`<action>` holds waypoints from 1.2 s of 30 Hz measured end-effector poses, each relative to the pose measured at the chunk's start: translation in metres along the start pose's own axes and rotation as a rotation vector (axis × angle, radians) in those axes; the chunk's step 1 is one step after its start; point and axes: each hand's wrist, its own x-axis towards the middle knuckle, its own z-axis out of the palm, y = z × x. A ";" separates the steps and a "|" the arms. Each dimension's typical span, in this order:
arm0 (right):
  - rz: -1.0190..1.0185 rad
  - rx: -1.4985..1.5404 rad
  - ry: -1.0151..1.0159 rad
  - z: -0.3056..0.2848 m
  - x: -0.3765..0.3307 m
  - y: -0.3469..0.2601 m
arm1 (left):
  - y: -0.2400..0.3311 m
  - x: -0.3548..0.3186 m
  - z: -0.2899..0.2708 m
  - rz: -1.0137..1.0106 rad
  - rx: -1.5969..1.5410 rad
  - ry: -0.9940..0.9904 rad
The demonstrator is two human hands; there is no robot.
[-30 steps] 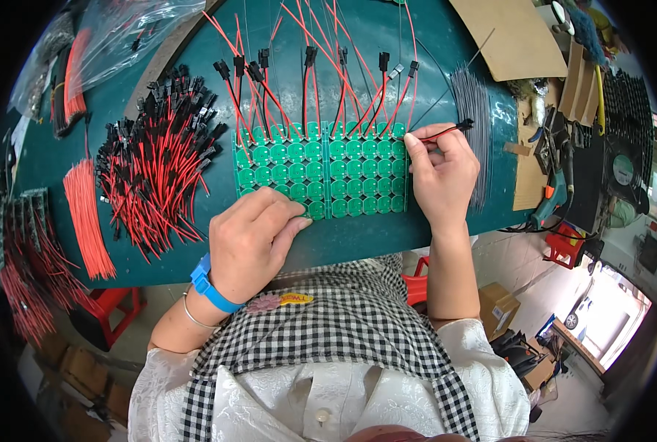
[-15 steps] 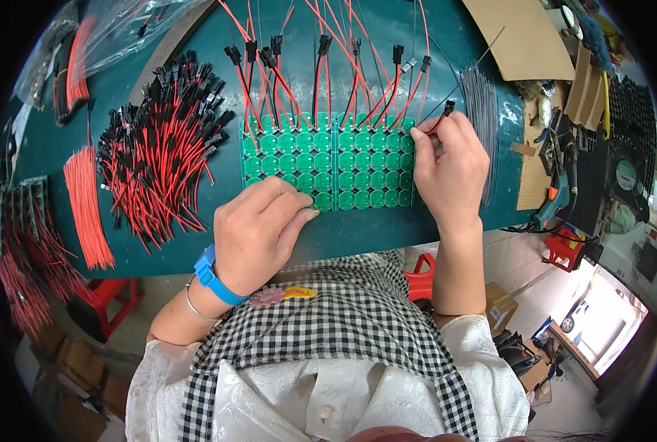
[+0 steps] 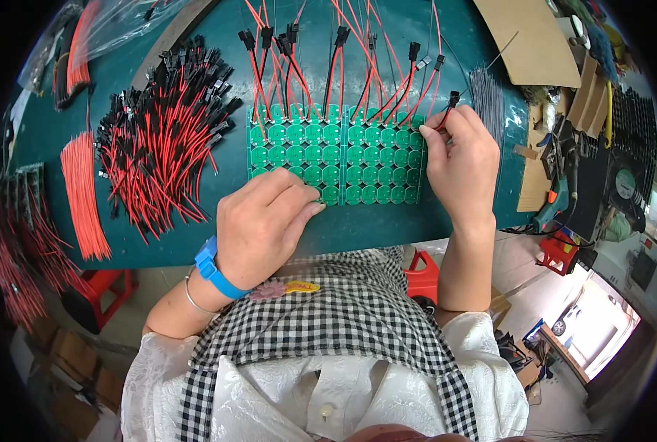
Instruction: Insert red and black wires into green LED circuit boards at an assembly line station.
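The green panel [image 3: 344,156] lies on the table [image 3: 372,225] at 12 o'clock. The left hand [image 3: 263,222] pinches its 7 o'clock edge, thumb and fingertips nearly meeting. By its 2 o'clock corner, the right hand [image 3: 462,163] grips 1 lead [image 3: 453,100], fingers closed. A pile [image 3: 168,140] sits at the panel's 9 o'clock.

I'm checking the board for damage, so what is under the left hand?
The green board and the table run under the left hand; the board's near left corner is covered, so its condition cannot be seen.
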 end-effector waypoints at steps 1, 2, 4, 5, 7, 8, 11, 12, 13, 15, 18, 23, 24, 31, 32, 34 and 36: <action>0.003 -0.010 -0.006 0.000 0.000 0.000 | 0.000 0.000 0.000 0.002 -0.002 0.000; 0.000 -0.023 -0.005 0.000 0.000 -0.001 | -0.001 0.000 0.001 0.002 -0.002 0.001; -0.009 -0.044 0.002 0.000 0.001 -0.003 | 0.000 0.000 0.001 0.005 0.003 0.002; -0.015 -0.053 -0.004 -0.001 0.002 -0.005 | 0.000 -0.001 0.001 0.003 0.004 -0.001; -0.028 -0.076 -0.018 -0.002 0.003 -0.007 | 0.000 0.000 0.000 0.000 0.002 -0.007; -0.037 -0.090 -0.024 -0.004 0.004 -0.008 | 0.001 0.000 0.000 0.003 -0.001 -0.005; -0.062 -0.100 -0.043 -0.002 0.005 -0.008 | 0.000 0.000 0.001 0.003 0.003 -0.001; -0.062 -0.091 -0.047 -0.001 0.005 -0.007 | -0.001 0.001 0.001 0.005 0.006 -0.003; -0.062 -0.081 -0.050 0.001 0.005 -0.006 | -0.001 0.000 0.002 0.005 0.009 -0.004; -0.056 -0.092 -0.041 0.004 0.004 -0.006 | -0.002 0.000 0.003 0.008 0.009 -0.004; -0.021 -0.038 0.001 0.008 0.003 -0.002 | -0.001 -0.001 0.002 0.005 0.005 -0.002; 0.069 0.076 0.053 0.015 0.000 0.004 | -0.001 -0.001 0.002 0.017 0.002 0.000; 0.082 0.101 0.063 0.017 -0.001 0.004 | 0.001 -0.001 0.001 0.017 0.003 -0.006; 0.157 0.196 0.084 0.021 -0.003 0.002 | -0.001 -0.001 0.000 0.058 0.078 -0.025; 0.164 0.215 0.112 0.023 -0.005 0.002 | -0.001 -0.002 0.001 0.058 0.083 -0.027; 0.170 0.248 0.177 0.029 -0.008 0.000 | -0.001 -0.002 0.001 0.069 0.095 -0.022; 0.216 0.313 0.232 0.031 -0.012 0.002 | -0.001 -0.002 0.000 0.086 0.099 -0.034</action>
